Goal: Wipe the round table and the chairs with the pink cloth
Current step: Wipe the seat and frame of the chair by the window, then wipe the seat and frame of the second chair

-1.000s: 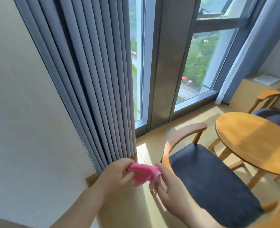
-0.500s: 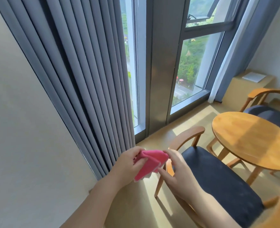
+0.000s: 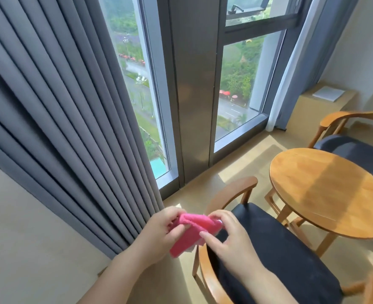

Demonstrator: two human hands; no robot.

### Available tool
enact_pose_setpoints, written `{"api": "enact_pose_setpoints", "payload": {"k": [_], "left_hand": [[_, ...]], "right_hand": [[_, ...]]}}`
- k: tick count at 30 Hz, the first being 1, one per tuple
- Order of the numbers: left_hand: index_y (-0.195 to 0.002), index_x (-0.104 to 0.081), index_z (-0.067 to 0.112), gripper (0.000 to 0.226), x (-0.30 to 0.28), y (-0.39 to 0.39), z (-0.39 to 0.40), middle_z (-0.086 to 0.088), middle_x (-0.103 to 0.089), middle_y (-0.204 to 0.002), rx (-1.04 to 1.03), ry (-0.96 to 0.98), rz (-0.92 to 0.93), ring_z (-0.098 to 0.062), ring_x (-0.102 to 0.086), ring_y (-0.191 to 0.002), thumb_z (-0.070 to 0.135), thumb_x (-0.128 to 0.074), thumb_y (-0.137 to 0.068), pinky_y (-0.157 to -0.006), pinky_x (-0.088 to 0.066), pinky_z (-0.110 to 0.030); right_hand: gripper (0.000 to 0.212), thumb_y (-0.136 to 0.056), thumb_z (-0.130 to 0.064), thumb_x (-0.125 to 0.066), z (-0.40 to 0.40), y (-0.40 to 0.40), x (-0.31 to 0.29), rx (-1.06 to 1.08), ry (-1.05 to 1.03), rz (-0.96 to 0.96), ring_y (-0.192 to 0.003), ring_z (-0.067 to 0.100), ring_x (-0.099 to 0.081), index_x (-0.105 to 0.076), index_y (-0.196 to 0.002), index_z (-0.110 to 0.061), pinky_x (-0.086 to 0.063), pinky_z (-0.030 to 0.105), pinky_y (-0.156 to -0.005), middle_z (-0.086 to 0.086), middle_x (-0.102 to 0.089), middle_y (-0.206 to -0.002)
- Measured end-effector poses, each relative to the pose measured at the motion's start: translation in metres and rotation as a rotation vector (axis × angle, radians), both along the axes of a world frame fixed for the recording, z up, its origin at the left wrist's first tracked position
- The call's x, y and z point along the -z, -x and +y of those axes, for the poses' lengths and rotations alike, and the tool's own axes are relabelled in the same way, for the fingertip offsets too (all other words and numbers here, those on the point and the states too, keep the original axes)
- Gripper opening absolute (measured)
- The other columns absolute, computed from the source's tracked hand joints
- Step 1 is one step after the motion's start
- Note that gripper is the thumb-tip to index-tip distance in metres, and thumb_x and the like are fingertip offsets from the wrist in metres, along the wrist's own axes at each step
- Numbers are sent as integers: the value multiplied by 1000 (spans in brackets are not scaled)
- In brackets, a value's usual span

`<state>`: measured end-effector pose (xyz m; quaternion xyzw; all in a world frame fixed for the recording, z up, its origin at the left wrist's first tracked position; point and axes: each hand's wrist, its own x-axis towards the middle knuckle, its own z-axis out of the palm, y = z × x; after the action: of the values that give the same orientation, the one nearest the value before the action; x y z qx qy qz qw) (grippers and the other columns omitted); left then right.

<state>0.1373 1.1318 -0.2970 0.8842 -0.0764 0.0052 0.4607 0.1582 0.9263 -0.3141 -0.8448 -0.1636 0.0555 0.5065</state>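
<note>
Pink cloth (image 3: 192, 231) pinched by both hands, left (image 3: 159, 235) and right (image 3: 229, 240): 2 narrow grips. Probably soft, light, floppy; best bunched mid-fold before reaching the tabletop (image 3: 326, 194).

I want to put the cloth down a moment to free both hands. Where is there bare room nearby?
The round table top is bare from rim to rim. The near chair has a bare dark seat between its wooden armrests. It is crowded only at that chair's near corner, where the left hand and right hand both hold the pink cloth.
</note>
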Motion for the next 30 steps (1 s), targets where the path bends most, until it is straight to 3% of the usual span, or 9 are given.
{"api": "enact_pose_setpoints", "payload": {"k": [5,9,13,18,24,27,30], "left_hand": [[-93,-62,43,7,-4,-41,16,24,-63,-91,-19,-17,3,-2,-62,-88,39,-57,-91,-66,-53,-18],[-98,-65,34,9,-3,-95,35,20,-66,-91,22,16,1,-3,-63,-89,33,-62,-90,-65,-53,-18],[-98,-65,32,9,1,-172,49,16,-66,-91,102,32,17,-5,-64,-89,33,-63,-89,-66,-54,-22],[-97,-67,24,9,-6,-286,89,13,-66,-91,197,32,-26,-1,-62,-85,23,-65,-88,-72,-55,-26],[-91,-65,31,6,-23,-408,139,13,-67,-84,318,12,-43,-1,-63,-77,26,-65,-87,-61,-55,-24],[-92,-63,38,8,-22,-452,146,15,-67,-85,393,-10,-10,1,-64,-77,31,-64,-88,-57,-57,-24],[-90,-64,43,10,-21,-491,138,21,-66,-83,453,31,34,3,-64,-77,33,-63,-88,-52,-54,-19]], "right_hand": [[21,-86,-37,-69,-14,-39,17,59,-34,90,-104,-8,-54,-61,-106,-39,-43,3,-81,-28,-61,-102],[19,-89,-34,-66,1,-81,26,118,-47,169,-99,-11,-56,-60,-105,-42,-48,7,-79,-32,-62,-99],[11,-92,-35,-61,24,-139,24,193,-61,147,-96,-9,-58,-62,-99,-43,-46,4,-73,-27,-64,-97],[16,-93,-27,-62,66,-221,15,379,-40,100,-94,-12,-57,-61,-96,-43,-44,2,-72,-22,-67,-92],[15,-92,-24,-62,111,-290,3,568,-8,24,-93,-11,-58,-64,-98,-37,-42,1,-75,-20,-66,-94],[15,-93,-24,-62,115,-311,5,645,10,59,-94,-6,-60,-68,-107,-27,-46,7,-78,-16,-68,-97],[14,-93,-24,-61,106,-330,5,742,23,86,-91,-5,-61,-69,-105,-27,-47,10,-77,-16,-68,-95]]}}
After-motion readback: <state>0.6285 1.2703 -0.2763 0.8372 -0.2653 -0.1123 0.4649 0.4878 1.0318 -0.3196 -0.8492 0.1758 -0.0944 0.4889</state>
